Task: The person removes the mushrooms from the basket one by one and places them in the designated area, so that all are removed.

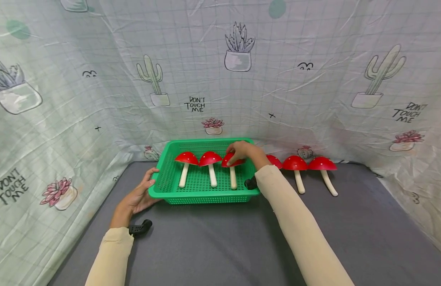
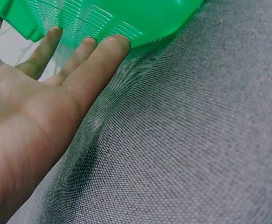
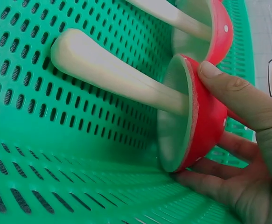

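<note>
A green plastic basket (image 1: 206, 194) with slotted walls stands on the grey cloth. Inside it lie red-capped toy mushrooms with white dots and pale stems: a left mushroom (image 1: 186, 158), a middle mushroom (image 1: 210, 158) and a right mushroom (image 1: 233, 177). My right hand (image 1: 241, 151) grips the right one by its cap, thumb on one side and fingers on the other; the right wrist view shows the cap's hollow underside (image 3: 173, 128) and the stem. My left hand (image 1: 143, 194) touches the basket's left end, its fingers (image 2: 91, 74) fairly straight against the wall.
Right of the basket, more mushrooms lie on the grey cloth (image 1: 206, 242): one mushroom (image 1: 274, 161) half hidden by my right arm, another mushroom (image 1: 295, 163), and the outermost mushroom (image 1: 323, 163). A printed curtain (image 1: 191, 59) hangs behind and at both sides.
</note>
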Demonstrator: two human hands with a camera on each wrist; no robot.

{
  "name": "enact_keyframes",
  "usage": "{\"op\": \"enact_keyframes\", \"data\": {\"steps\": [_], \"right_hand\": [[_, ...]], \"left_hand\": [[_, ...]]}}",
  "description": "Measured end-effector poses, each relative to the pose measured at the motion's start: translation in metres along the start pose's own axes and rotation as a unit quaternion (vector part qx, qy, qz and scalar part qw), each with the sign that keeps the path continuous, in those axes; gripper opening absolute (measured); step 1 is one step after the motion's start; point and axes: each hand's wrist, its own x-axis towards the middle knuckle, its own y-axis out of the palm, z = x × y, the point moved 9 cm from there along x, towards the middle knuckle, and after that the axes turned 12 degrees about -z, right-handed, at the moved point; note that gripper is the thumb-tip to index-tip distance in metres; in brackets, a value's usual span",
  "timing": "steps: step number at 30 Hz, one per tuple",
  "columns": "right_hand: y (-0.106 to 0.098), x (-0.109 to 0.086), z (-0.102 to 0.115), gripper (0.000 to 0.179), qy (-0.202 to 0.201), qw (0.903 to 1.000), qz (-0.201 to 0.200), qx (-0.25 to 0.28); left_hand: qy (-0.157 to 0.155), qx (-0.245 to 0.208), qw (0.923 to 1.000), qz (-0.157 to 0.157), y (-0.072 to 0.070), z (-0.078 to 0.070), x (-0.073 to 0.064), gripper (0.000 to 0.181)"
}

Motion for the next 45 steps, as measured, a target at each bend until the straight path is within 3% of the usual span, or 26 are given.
{"op": "enact_keyframes", "data": {"steps": [8, 17, 24, 31, 36, 45], "right_hand": [[0.009, -0.003, -0.002, 0.069, 0.027, 0.999, 0.031, -0.017], [0.004, -0.002, 0.008, 0.061, 0.028, 0.9981, -0.004, -0.054], [-0.014, -0.006, 0.015, 0.059, 0.023, 0.9982, -0.012, -0.055], [-0.038, -0.016, 0.018, 0.058, -0.009, 0.9977, -0.063, -0.025], [-0.058, -0.025, 0.018, 0.057, -0.035, 0.9949, -0.095, -0.001], [-0.088, -0.044, 0.021, 0.056, -0.089, 0.9802, -0.166, 0.063]], "left_hand": [[0.001, -0.009, 1.0, 0.001, 0.0, 0.002, 0.003, 0.032], [-0.003, 0.001, 1.0, -0.001, -0.003, 0.003, 0.004, 0.031], [-0.003, 0.003, 1.0, 0.0, -0.003, 0.002, 0.005, 0.029], [0.005, -0.004, 0.9998, 0.019, -0.002, 0.001, 0.006, 0.031], [0.0, -0.005, 0.9999, 0.013, -0.002, 0.002, 0.006, 0.031], [-0.002, -0.008, 1.0, 0.0, -0.002, 0.001, 0.005, 0.031]]}}
